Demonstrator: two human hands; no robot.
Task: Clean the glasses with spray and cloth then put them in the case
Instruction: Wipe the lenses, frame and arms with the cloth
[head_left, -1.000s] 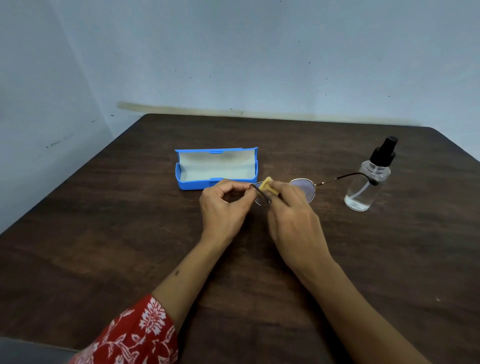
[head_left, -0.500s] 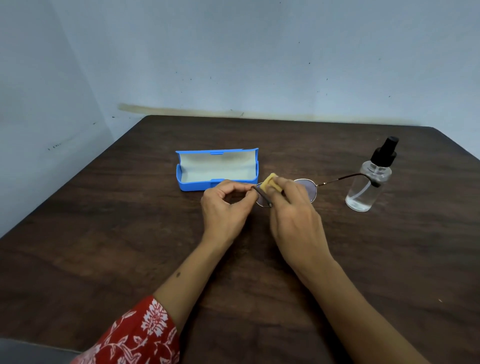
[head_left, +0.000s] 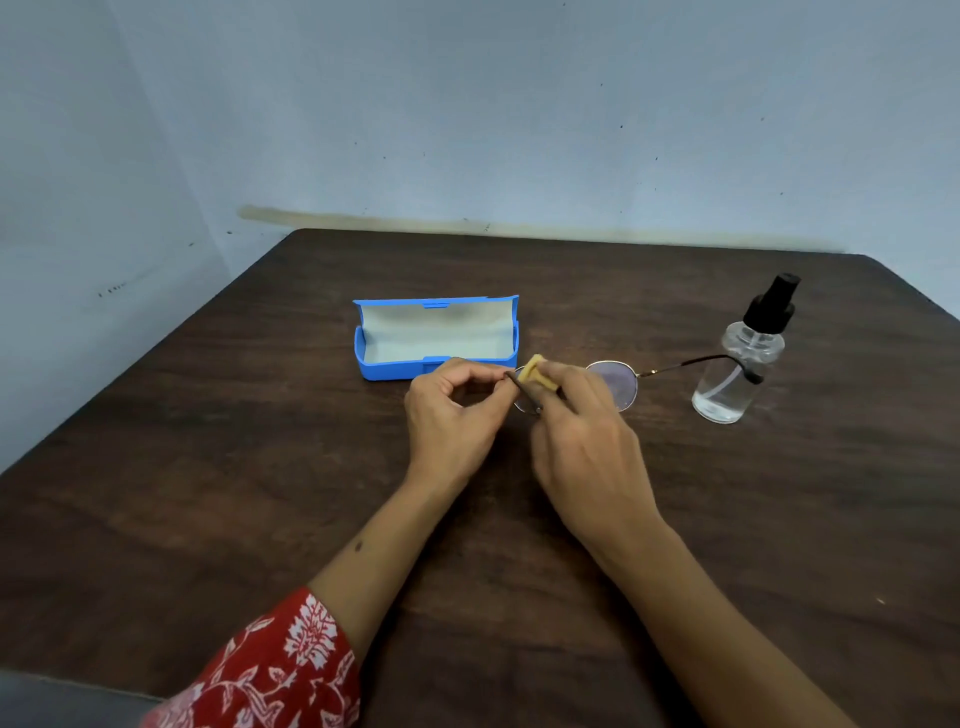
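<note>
Thin-rimmed glasses (head_left: 621, 383) are held above the dark table (head_left: 208, 467). My left hand (head_left: 452, 415) pinches the frame at its left end, where a folded temple shows. My right hand (head_left: 587, 431) pinches a small yellow cloth (head_left: 535, 370) against the left lens, which is mostly hidden by the fingers. The right lens and its open temple reach toward the clear spray bottle (head_left: 740, 364) with a black nozzle, standing at the right. The blue case (head_left: 436, 338) lies open just behind my left hand, its pale lining showing.
Pale blue walls meet the table's far edge and left side. A red patterned sleeve (head_left: 270, 670) covers my left upper arm at the bottom of the view.
The yellow cloth has shifted a little on the left lens under my right fingers. Both hands keep their hold, and the case and bottle have not moved.
</note>
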